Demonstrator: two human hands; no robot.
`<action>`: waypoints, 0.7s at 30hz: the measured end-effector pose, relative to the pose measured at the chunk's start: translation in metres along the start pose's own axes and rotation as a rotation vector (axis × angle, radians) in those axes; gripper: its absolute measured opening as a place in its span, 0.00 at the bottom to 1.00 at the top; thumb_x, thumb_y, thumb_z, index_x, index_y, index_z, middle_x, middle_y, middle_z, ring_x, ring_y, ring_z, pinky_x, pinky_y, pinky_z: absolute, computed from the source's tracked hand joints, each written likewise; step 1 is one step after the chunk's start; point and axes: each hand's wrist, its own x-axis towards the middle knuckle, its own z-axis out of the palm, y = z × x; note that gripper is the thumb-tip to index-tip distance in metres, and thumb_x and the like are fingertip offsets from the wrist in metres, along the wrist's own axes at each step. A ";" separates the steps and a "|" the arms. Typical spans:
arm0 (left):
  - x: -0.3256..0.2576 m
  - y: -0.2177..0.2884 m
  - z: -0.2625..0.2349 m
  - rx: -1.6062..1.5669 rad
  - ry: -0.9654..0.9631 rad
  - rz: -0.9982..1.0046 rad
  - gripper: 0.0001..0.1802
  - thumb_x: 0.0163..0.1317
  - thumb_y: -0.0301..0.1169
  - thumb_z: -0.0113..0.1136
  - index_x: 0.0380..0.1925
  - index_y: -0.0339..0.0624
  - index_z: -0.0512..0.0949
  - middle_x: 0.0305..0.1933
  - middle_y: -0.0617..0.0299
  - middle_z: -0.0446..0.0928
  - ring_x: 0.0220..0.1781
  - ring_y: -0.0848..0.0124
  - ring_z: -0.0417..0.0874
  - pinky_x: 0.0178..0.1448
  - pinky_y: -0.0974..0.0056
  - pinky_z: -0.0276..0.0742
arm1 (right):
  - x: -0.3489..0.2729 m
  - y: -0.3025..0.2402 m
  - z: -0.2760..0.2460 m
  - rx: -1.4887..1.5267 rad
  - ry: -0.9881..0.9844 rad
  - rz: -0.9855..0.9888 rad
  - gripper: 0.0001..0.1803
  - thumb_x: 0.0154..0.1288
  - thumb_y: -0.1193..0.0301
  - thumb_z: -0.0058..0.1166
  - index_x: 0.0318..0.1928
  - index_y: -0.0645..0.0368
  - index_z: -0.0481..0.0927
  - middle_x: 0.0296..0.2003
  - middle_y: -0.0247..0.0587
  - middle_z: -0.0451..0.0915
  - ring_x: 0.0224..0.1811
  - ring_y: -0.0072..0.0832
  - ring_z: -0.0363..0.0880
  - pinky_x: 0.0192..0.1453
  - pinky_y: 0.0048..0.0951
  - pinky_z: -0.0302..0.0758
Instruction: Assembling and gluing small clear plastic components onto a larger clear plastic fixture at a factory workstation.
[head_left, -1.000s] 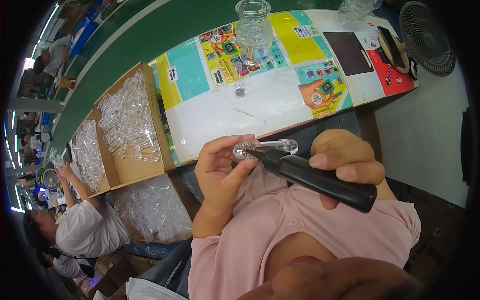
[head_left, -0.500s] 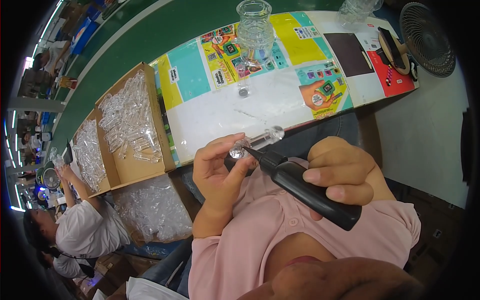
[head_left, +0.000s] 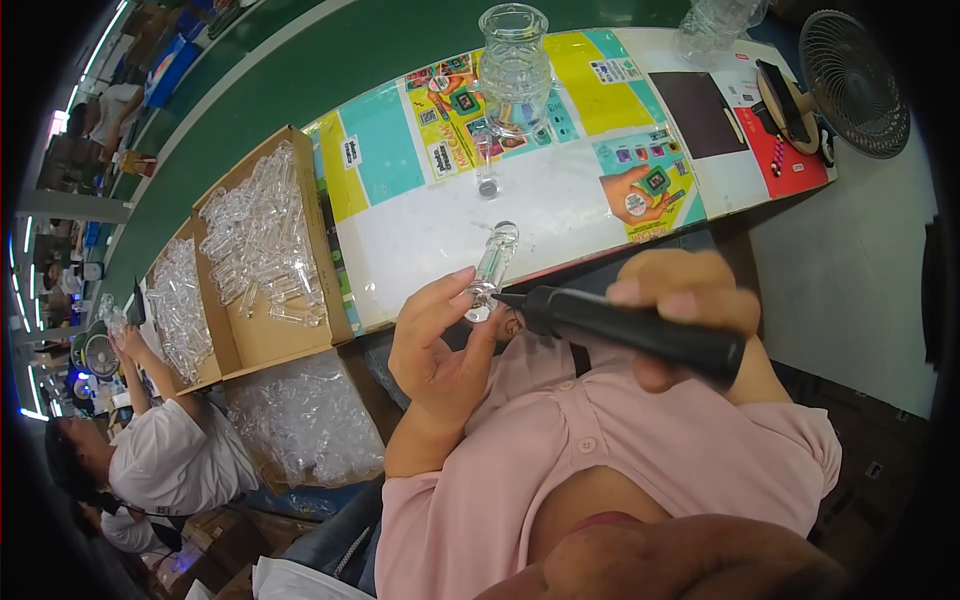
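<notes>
My left hand (head_left: 440, 345) pinches a small clear glass tube (head_left: 492, 265) between thumb and fingertips, its far end tilted up toward the table. My right hand (head_left: 685, 305) grips a black pen-shaped tool (head_left: 630, 328) whose pointed tip touches the lower end of the tube. Both hands hover over my lap, just in front of the table's near edge.
A table (head_left: 430, 235) with a white top and colourful printed sheets carries a clear glass jar (head_left: 513, 65), a small glass piece (head_left: 486, 165) and a black fan (head_left: 850, 85). A cardboard box (head_left: 265, 335) of glass tubes stands left, above a plastic bag (head_left: 305, 415) of more. A person in white (head_left: 165, 465) sits lower left.
The glass tube has turned from lying nearly flat to pointing up toward the table. My right hand and the black tool have dropped and shifted right, the tip staying at the tube's end.
</notes>
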 end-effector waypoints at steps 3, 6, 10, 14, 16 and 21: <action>-0.001 -0.002 0.003 0.062 -0.001 0.044 0.21 0.43 0.15 0.68 0.39 0.36 0.72 0.45 0.47 0.77 0.45 0.60 0.80 0.48 0.64 0.76 | 0.006 0.013 0.001 0.103 0.160 0.208 0.23 0.58 0.63 0.57 0.50 0.59 0.66 0.37 0.44 0.77 0.36 0.34 0.79 0.39 0.28 0.77; 0.003 -0.002 0.008 0.058 -0.015 0.081 0.21 0.43 0.15 0.67 0.39 0.36 0.72 0.44 0.47 0.77 0.44 0.60 0.80 0.47 0.64 0.77 | 0.008 0.031 0.014 0.397 0.527 0.573 0.19 0.64 0.57 0.53 0.45 0.59 0.71 0.36 0.39 0.77 0.34 0.30 0.79 0.38 0.28 0.77; -0.001 -0.005 0.009 -0.030 -0.046 -0.094 0.21 0.47 0.12 0.62 0.42 0.36 0.70 0.47 0.46 0.75 0.51 0.59 0.76 0.58 0.60 0.71 | -0.008 0.087 0.006 1.263 0.755 0.728 0.11 0.65 0.63 0.51 0.38 0.58 0.76 0.29 0.43 0.79 0.20 0.18 0.73 0.15 0.14 0.64; 0.004 -0.003 0.018 -0.008 -0.069 -0.169 0.20 0.49 0.12 0.56 0.44 0.35 0.72 0.50 0.53 0.69 0.51 0.65 0.73 0.58 0.63 0.68 | -0.023 0.159 -0.021 1.771 0.811 0.620 0.15 0.65 0.62 0.51 0.37 0.63 0.74 0.32 0.48 0.77 0.14 0.16 0.64 0.11 0.12 0.59; 0.004 -0.010 0.025 -0.056 -0.051 -0.201 0.21 0.46 0.12 0.59 0.43 0.35 0.74 0.47 0.55 0.67 0.49 0.65 0.71 0.55 0.65 0.69 | -0.021 0.182 -0.036 1.872 0.866 0.587 0.16 0.65 0.62 0.51 0.37 0.65 0.73 0.32 0.50 0.77 0.13 0.16 0.62 0.12 0.12 0.59; 0.015 -0.011 0.039 -0.096 -0.069 -0.329 0.22 0.47 0.13 0.59 0.46 0.33 0.73 0.47 0.58 0.67 0.48 0.70 0.70 0.55 0.68 0.66 | -0.026 0.220 -0.067 1.883 1.316 0.408 0.18 0.64 0.62 0.50 0.39 0.69 0.69 0.31 0.47 0.74 0.15 0.17 0.65 0.13 0.12 0.63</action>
